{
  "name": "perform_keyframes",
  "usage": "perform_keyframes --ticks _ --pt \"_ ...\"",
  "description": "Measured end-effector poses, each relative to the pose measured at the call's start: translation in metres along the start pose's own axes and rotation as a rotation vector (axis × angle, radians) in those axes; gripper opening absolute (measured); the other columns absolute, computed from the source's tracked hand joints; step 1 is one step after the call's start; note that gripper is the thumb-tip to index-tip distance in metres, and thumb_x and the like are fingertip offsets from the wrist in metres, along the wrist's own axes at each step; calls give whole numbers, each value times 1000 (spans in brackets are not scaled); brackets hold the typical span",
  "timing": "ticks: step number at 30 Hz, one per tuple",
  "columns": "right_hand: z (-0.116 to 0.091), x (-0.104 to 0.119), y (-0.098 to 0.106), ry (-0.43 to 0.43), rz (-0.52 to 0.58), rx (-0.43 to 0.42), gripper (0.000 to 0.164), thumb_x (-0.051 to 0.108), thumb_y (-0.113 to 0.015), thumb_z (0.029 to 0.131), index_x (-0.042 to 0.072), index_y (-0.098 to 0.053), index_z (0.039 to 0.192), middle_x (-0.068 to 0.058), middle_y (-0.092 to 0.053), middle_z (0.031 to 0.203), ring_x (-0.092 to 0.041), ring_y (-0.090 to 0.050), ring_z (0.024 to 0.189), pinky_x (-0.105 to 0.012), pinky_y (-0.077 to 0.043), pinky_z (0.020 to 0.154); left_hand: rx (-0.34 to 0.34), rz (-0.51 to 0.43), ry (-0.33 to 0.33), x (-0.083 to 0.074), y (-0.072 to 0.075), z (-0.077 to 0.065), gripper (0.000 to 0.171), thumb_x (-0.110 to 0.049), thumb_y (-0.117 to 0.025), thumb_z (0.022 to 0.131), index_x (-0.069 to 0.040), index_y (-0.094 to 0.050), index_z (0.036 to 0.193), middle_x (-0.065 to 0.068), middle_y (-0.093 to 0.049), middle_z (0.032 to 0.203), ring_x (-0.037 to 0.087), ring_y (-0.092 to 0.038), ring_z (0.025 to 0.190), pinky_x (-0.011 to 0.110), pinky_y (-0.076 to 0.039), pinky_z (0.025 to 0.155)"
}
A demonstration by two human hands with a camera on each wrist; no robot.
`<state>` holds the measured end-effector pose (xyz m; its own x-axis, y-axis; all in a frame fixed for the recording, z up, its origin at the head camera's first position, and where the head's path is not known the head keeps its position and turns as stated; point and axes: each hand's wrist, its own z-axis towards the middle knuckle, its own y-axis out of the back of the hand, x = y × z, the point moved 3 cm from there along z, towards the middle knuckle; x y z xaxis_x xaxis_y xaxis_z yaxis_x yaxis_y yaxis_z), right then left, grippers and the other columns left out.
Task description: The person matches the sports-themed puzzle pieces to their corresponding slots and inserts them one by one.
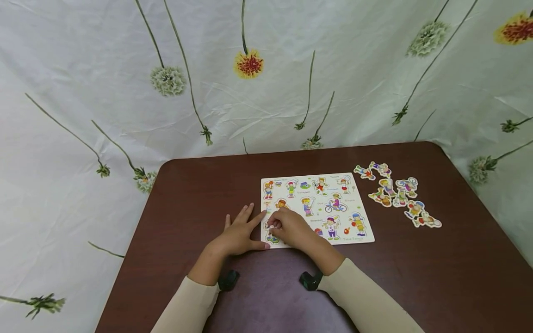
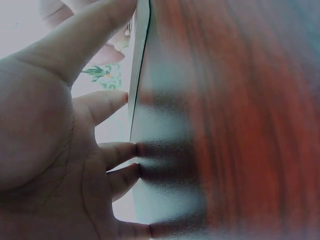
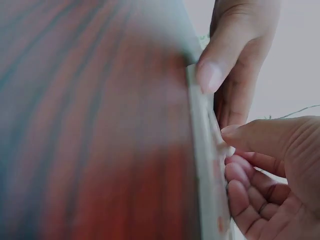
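A white puzzle board (image 1: 300, 213) printed with sports figures lies on the table. At its left side my right hand (image 1: 293, 229) bends over the lower-left corner. Thumb and forefinger pinch a small puzzle piece (image 3: 228, 150) close over the board, mostly hidden by the fingers. My left hand (image 1: 237, 233) steadies the board's left edge with its fingers spread. Its thumb (image 3: 211, 75) rests at the near left corner, and the forefinger reaches the edge farther up. A skateboard picture (image 1: 272, 239) shows just below the right fingertips.
Several loose figure pieces (image 1: 387, 186) lie right of the board, some overlapping. A dark red-brown table (image 1: 200, 194) carries everything, its far edge close to a white flower-patterned cloth (image 1: 283, 101). Dark wrist cameras (image 1: 228, 280) sit below both wrists.
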<state>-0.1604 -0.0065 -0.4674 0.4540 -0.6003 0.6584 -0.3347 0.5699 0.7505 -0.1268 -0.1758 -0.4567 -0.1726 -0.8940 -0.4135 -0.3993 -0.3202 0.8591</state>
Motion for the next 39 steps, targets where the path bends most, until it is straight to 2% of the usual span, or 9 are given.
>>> perform_keyframes --ticks 7,12,18,23,30,33,39 --pt "1 -2 5 -18 125 -11 10 18 -66 91 10 -68 97 2 -65 88 -5 -59 78 -21 -50 71 6 -2 7 1 -1 1 91 -57 -71 79 -29 -28 154 11 -4 165 31 -3 153 71 2 113" --pt "2 -7 13 -31 216 -61 13 17 -66 91 8 -68 102 2 -65 89 -7 -60 81 -23 -51 74 12 -6 13 2 -3 3 90 -57 -71 79 -30 -27 154 11 -5 165 30 -2 153 70 3 114" --pt "3 -15 31 -114 352 -122 19 22 -67 92 11 -69 108 1 -69 95 -11 -63 87 -29 -52 79 14 -12 30 3 -4 3 91 -57 -72 79 -31 -26 154 10 -6 165 29 -2 153 69 3 115" --pt "2 -18 45 -163 430 -129 27 26 -66 92 11 -68 114 0 -71 101 -14 -65 91 -31 -54 80 12 -9 30 4 -3 4 92 -57 -72 79 -31 -26 154 10 -6 165 29 -3 153 69 2 115" --pt "0 -21 57 -155 438 -168 26 24 -66 93 12 -66 116 -1 -70 104 -16 -64 94 -33 -53 84 -9 -1 26 3 -1 5 92 -57 -73 77 -31 -28 153 11 -7 165 30 -6 153 71 -1 114" --pt "-1 -22 62 -156 412 -194 24 26 -65 93 16 -67 114 0 -69 104 -15 -64 94 -33 -53 83 -6 -3 31 3 -1 4 92 -57 -73 77 -31 -27 153 10 -6 165 30 -5 153 70 0 114" --pt "-5 -29 76 -157 404 -260 25 29 -64 94 16 -66 114 -1 -68 104 -16 -63 95 -33 -52 86 2 -22 37 2 -2 3 92 -57 -72 78 -31 -27 154 11 -5 165 31 -3 153 70 2 114"
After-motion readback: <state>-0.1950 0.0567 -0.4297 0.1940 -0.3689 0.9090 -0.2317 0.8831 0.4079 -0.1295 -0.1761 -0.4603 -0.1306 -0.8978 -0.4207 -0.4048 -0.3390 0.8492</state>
